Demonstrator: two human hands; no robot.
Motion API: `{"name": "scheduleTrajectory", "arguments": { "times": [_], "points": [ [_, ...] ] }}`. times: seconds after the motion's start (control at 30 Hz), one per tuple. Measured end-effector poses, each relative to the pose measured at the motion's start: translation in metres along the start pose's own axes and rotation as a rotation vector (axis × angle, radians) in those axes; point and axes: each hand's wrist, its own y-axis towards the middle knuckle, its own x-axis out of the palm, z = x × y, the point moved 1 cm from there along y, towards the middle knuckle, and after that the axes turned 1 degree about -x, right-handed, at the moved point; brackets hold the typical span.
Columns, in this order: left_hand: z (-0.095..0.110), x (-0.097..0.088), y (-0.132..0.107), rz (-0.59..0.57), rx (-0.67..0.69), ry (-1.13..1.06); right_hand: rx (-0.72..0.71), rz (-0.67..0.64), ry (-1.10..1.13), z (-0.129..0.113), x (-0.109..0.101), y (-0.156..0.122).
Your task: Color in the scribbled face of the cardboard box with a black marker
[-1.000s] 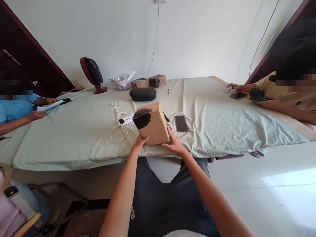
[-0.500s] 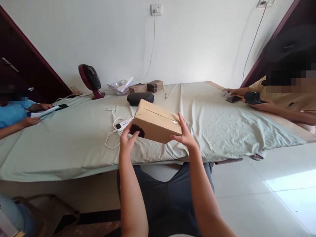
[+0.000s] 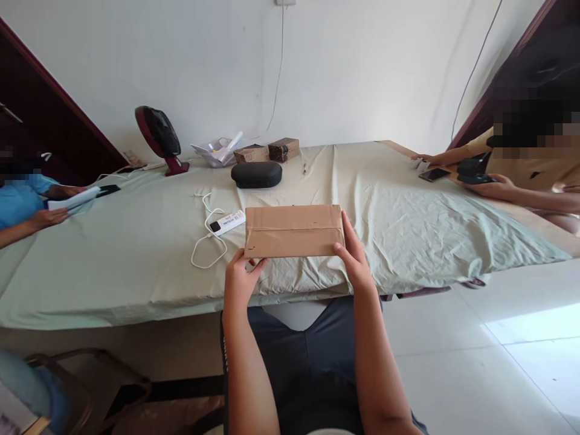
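I hold a taped brown cardboard box (image 3: pixel 293 231) level over the near edge of a table covered with a pale green cloth (image 3: pixel 136 254). My left hand (image 3: pixel 240 281) grips its lower left corner, thumb on the front face. At the box's right end my right hand (image 3: pixel 352 254) wraps around it. The box's long taped side faces me. Just left of the box lie a white power bank (image 3: pixel 226 222) and its looped white cable (image 3: pixel 206 241).
A black case (image 3: pixel 256 174), two small brown boxes (image 3: pixel 267 151), a plastic bag (image 3: pixel 212 152) and a small red fan (image 3: pixel 158 136) sit at the far side. A person in blue (image 3: pixel 27 208) sits left; another person (image 3: pixel 521 181) with phones sits right.
The box has been turned from standing tilted with its black-marked end up to lying level with its long taped side toward me. Both hands shifted to its ends.
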Motion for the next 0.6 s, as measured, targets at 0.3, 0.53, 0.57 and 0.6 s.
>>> {"name": "scheduleTrajectory", "arguments": {
  "times": [0.3,0.53,0.57,0.6],
  "points": [
    [0.024,-0.020,-0.014,-0.118,-0.519,-0.662,-0.122,0.045,0.433,-0.007,0.000,0.001],
    [0.049,-0.016,-0.006,0.119,-0.635,-0.917,-0.124,0.120,0.461,-0.020,0.004,0.000],
    [0.050,-0.018,-0.006,0.143,-0.542,-0.956,-0.096,0.125,0.430,-0.020,0.006,-0.001],
    [0.051,-0.020,-0.007,0.157,-0.434,-0.977,-0.054,0.119,0.387,-0.019,0.008,-0.001]
  ]
}}
